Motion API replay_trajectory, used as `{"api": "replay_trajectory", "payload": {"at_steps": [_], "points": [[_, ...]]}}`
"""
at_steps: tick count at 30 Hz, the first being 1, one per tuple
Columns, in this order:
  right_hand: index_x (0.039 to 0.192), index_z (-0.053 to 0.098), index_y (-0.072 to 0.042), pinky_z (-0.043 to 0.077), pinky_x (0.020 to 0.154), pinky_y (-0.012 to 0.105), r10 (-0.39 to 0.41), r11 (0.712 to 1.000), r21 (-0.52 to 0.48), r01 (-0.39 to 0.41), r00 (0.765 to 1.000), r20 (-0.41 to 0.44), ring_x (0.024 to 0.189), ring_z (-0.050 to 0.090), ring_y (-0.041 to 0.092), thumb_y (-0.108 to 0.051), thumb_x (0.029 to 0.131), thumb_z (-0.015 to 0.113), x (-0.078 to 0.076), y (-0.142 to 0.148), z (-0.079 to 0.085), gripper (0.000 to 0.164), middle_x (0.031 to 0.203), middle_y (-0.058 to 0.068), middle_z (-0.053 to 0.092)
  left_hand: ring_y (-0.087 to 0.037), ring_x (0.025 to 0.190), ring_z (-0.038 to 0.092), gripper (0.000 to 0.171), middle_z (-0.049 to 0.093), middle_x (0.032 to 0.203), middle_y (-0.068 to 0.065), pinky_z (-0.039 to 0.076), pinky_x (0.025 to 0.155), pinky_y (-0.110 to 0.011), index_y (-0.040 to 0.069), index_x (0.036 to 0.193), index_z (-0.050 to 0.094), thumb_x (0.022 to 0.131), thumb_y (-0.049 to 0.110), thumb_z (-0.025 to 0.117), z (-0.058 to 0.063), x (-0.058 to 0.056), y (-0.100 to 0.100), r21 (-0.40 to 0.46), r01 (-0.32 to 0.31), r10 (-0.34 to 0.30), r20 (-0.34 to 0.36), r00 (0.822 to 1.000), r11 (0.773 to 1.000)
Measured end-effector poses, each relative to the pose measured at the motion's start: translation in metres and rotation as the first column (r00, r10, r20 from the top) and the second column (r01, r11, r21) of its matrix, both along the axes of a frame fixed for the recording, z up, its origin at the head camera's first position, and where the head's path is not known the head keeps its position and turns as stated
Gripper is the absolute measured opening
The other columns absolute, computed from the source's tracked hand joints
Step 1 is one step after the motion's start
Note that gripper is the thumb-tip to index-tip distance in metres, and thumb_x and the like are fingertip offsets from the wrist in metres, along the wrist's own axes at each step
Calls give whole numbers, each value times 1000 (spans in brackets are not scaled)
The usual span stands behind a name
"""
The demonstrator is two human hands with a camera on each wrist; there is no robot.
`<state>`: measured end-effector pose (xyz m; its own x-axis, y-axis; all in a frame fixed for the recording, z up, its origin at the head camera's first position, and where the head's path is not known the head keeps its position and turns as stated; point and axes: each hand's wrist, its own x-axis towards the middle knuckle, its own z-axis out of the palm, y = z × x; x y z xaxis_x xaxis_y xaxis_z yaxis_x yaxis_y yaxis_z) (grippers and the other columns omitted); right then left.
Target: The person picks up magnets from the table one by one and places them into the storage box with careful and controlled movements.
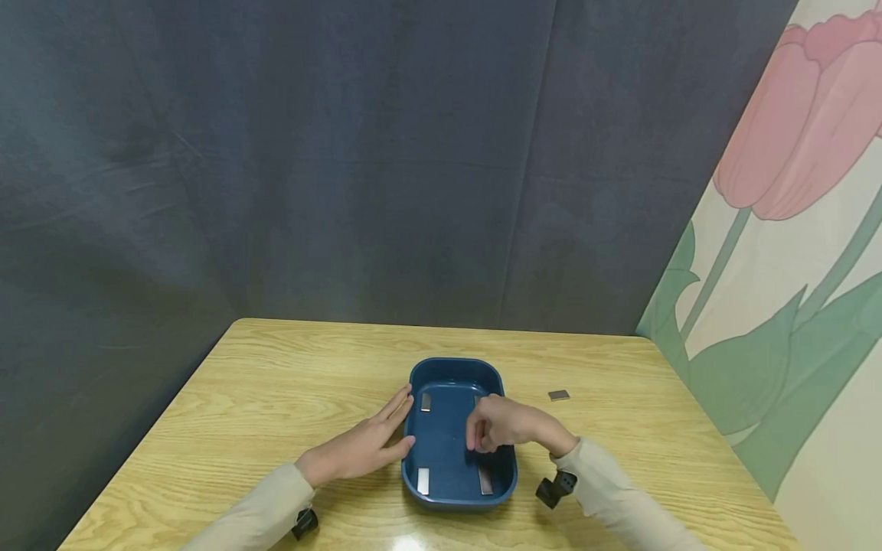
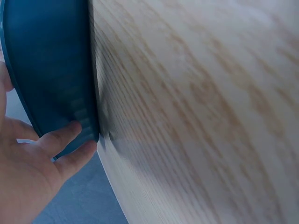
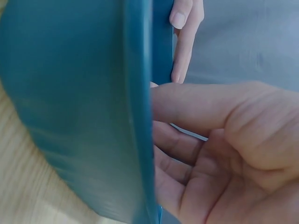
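A dark blue rectangular box (image 1: 449,490) with rounded corners stands on the wooden table. Inside lie several small flat rectangular metallic pieces, among them one at the far left (image 1: 426,402), one at the near left (image 1: 423,480) and one at the near right (image 1: 485,480). My left hand (image 1: 365,448) rests against the box's left side with its fingers spread, also seen in the left wrist view. Over the right wall reaches my right hand (image 1: 506,422), fingers bent down inside the box. The box wall hides its fingertips in the right wrist view; I cannot tell whether they pinch a piece.
Another flat metallic piece (image 1: 559,395) lies on the table (image 1: 310,367), right of the box. A dark curtain (image 1: 386,168) hangs behind the table, and a wall with a painted tulip (image 1: 799,130) rises at the right.
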<state>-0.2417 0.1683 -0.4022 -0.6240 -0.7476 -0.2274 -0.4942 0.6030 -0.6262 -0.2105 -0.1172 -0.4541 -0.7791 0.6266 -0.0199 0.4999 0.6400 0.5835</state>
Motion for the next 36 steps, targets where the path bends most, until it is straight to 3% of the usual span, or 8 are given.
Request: {"api": "replay_trajectory", "payload": {"at_steps": [15,23,36], "points": [[82,74,-6,53,60,23,-40,999,-28,40,999,-16,64,59,7,15,82,68,-3,6,1,22,75,-5,65,-29,143,28,72,-10,165,0,31,112,-47,4,159,11,106,44,41,-1,-1,0,-8,1,-1,-7,1000,1000],[84,73,-1,53,58,25,-69,995,-72,69,998,-2,64,59,10,24,76,63,-6,13,5,28,75,-2,65,-32,143,29,72,-8,166,-2,31,111,-52,3,158,13,106,44,40,2,2,1,-4,-4,4,-10,1000,1000],[86,73,0,52,59,26,-81,991,-105,79,997,-17,65,58,11,20,80,64,-8,25,10,22,76,-1,65,-31,143,27,72,-8,166,-1,30,111,-53,4,159,12,106,45,40,1,2,1,-8,-1,1,-8,1000,1000]]}}
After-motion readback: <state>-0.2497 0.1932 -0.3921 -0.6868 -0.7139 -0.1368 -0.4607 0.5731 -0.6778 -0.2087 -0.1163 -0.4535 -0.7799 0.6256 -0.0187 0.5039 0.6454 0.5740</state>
